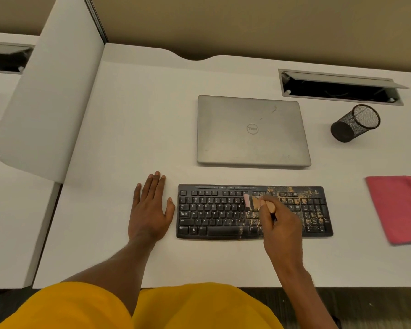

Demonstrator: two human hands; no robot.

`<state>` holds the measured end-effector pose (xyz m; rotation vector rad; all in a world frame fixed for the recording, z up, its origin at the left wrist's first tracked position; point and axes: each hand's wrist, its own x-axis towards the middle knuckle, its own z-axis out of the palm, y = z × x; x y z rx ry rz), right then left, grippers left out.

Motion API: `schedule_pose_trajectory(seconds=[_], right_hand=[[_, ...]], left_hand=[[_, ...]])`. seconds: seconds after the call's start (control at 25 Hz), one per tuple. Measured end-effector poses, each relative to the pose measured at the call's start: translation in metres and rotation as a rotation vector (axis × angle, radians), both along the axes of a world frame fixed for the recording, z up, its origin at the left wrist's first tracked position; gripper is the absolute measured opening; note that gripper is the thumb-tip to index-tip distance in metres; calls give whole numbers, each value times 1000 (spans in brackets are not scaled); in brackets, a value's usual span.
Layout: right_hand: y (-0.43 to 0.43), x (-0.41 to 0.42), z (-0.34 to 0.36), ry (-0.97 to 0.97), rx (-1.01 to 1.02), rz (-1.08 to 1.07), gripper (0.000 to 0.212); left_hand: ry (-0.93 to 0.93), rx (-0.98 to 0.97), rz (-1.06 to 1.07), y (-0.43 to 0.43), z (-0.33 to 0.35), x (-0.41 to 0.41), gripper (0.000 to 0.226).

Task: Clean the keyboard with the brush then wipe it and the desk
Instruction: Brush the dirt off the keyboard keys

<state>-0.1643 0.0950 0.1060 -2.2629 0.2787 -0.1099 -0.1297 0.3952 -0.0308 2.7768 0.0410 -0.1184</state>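
**Q:** What is shown on the white desk (140, 115)?

**A:** A black keyboard (214, 210) is laid near the front edge. Its right half is speckled with tan dust (313, 217).

**Q:** Where is the brush?

**A:** A small wooden-handled brush (255, 203) is gripped in the right hand (280, 225), with the fingers curled round the handle. Its pale pink bristles are set on the keys near the middle of the upper rows.

**Q:** And the left hand?

**A:** The left hand (150, 210) is laid flat on the desk just beside the keyboard's left end. The fingers are straight and nothing is held.

**Q:** What else is pictured?

**A:** A closed silver Dell laptop (253, 131) is placed behind the keyboard, with a black mesh pen cup (355, 123) to its right. A folded pink cloth (396, 208) is laid to the right of the keyboard. An open cable hatch (339, 87) is set into the desk's far right.
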Motion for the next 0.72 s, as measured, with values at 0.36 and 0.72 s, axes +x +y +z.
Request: schedule_pose_trajectory(seconds=[0.36, 0.72], right_hand=[[-2, -1, -1, 29, -43, 49, 19], [-5, -7, 3, 118, -58, 75, 16]], left_hand=[[3, 2, -8, 1, -1, 0, 73], [-11, 4, -6, 0, 0, 0, 72]])
